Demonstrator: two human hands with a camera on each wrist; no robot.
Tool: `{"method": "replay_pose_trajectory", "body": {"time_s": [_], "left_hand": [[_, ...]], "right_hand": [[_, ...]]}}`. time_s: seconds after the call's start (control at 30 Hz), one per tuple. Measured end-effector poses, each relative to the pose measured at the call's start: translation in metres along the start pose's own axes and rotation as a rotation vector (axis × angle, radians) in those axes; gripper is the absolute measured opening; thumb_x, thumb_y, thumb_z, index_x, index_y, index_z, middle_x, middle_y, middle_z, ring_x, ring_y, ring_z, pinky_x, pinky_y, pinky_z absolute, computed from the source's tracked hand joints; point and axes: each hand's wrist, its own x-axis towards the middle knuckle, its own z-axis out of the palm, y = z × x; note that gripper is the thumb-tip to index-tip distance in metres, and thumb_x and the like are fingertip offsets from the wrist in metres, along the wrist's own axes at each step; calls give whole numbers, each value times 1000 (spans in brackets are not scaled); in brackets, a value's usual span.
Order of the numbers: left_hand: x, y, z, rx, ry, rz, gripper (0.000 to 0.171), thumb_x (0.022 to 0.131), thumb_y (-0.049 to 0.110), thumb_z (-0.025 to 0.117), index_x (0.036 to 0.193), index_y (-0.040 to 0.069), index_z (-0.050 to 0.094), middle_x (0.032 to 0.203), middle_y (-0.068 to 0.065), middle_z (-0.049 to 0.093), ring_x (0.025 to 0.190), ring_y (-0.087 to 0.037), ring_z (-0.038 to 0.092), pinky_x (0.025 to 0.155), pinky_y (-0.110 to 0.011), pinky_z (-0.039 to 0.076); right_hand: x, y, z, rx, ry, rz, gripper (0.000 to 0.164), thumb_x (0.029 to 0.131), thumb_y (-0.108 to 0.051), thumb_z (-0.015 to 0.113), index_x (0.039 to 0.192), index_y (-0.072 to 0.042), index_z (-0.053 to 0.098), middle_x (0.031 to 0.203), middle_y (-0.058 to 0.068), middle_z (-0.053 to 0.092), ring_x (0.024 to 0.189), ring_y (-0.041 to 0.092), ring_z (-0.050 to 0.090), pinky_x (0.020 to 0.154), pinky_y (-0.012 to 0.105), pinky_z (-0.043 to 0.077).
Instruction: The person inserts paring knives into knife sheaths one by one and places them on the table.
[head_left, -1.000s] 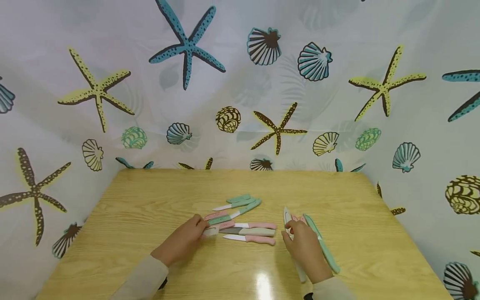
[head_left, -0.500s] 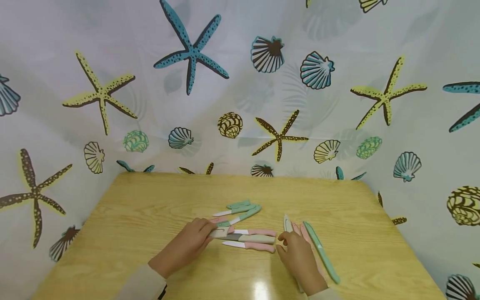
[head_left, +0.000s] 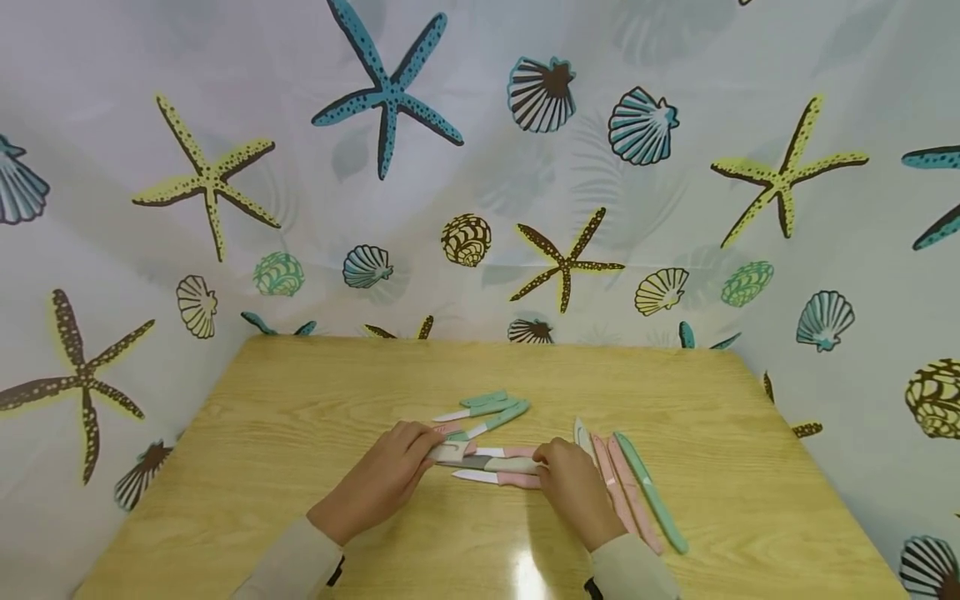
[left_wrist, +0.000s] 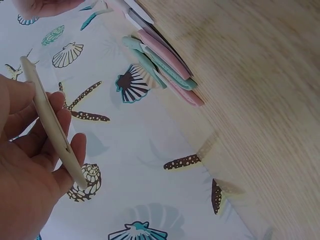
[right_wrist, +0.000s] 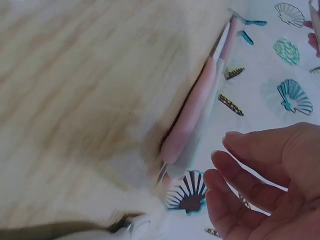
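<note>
Left hand (head_left: 384, 477) pinched cream cover (head_left: 449, 452), end jutting, probably for clearance. Right hand (head_left: 576, 492), loosely curled, empty, hung near cream-handled knife (head_left: 516, 465), blade (head_left: 474, 461) away, seemingly for safe reach.

Spread over the counter (head_left: 315, 375), in front of a backdrop (head_left: 483, 183), with three knives (head_left: 513, 465) side by side between left hand (head_left: 397, 468) and right hand (head_left: 573, 485). Bordered on the right by four sheathed knives (head_left: 632, 483), and behind by two more knives (head_left: 504, 417) and a cover (head_left: 483, 398).

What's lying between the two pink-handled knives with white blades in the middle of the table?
A grey-bladed knife lies between them, roughly parallel to both; the head view shows it.
</note>
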Motion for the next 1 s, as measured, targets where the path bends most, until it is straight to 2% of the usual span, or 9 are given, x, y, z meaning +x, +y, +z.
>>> {"method": "replay_pose_trajectory", "body": {"time_s": [0.1, 0.17, 0.33, 0.4, 0.57, 0.8, 1.0], "left_hand": [[1, 1, 1, -3, -16, -7, 40, 89, 9, 68, 128, 2, 56, 115, -8, 57, 104, -20, 55, 86, -33, 51], [0, 1, 1, -4, -20, -9, 40, 89, 9, 69, 127, 2, 57, 115, -8, 57, 104, -20, 55, 85, -33, 51], [-1, 2, 6, -4, -8, 2, 35, 89, 8, 69, 122, 2, 59, 114, -8, 58, 102, -20, 56, 84, -33, 51], [0, 2, 7, -9, -4, 2, 33, 90, 9, 68, 121, 3, 60, 115, -8, 58, 103, -20, 56, 85, -33, 51], [4, 4, 5, -16, -10, -5, 32, 91, 10, 67, 121, 3, 60, 116, -9, 58, 104, -21, 57, 86, -35, 51], [5, 4, 2, -20, -32, -18, 29, 92, 11, 66, 120, 4, 60, 115, -8, 59, 103, -21, 57, 85, -34, 52], [3, 3, 3, -28, -29, -28, 31, 91, 10, 67, 121, 4, 61, 115, -8, 59, 102, -20, 57, 83, -34, 52]], "right_hand": [[8, -7, 7, -16, -40, -4, 8, 81, 0, 74, 89, 0, 73, 82, 9, 65, 74, 22, 63, 64, 31, 55], [13, -12, 12, -36, -53, -38, 9, 80, 0, 74, 89, -1, 74, 82, 9, 65, 75, 23, 64, 65, 32, 55], [24, -20, 21, -77, -34, -101, 6, 80, 2, 73, 83, -3, 75, 81, 9, 67, 74, 24, 64, 65, 33, 55], [26, -20, 21, -93, -26, -112, 9, 80, 5, 71, 74, -2, 73, 76, 9, 66, 70, 22, 61, 62, 33, 53], [28, -18, 21, -123, -41, -117, 13, 79, 4, 71, 70, -4, 71, 71, 7, 61, 66, 20, 56, 58, 32, 48], [31, -16, 22, -160, -101, -134, 7, 80, -8, 76, 75, -4, 72, 73, 5, 57, 67, 20, 53, 61, 33, 49], [32, -16, 22, -173, -194, -129, 22, 74, -22, 81, 83, -3, 73, 78, 5, 59, 72, 19, 54, 63, 33, 51]]}}
